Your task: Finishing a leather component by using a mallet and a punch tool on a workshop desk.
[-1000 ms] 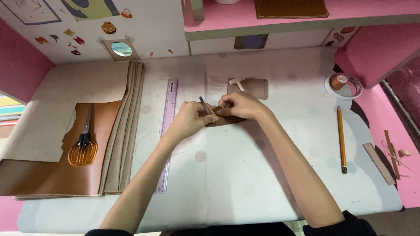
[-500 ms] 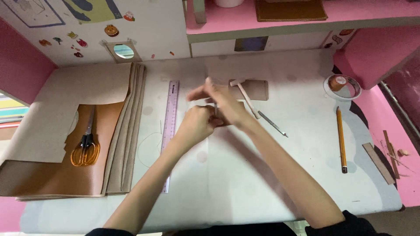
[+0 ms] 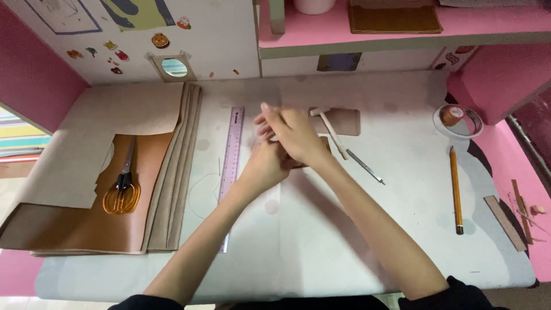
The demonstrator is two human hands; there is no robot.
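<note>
We see two bare forearms coming up from the bottom edge of the head view, long and slender, with nothing worn on the wrists: no watch, no bracelet, no glove. Our left hand point(image 3: 265, 166) and our right hand point(image 3: 295, 135) are bare too, and we can make out no rings on the fingers, though the fingertips are somewhat blurred. The only clothing we see is dark, black or near black: a sleeve pushed up past each elbow, showing as a rounded cuff at the lower left and a fuller, slightly bunched fold at the lower right. The fabric looks plain, with no pattern or marking that we can tell.
</note>
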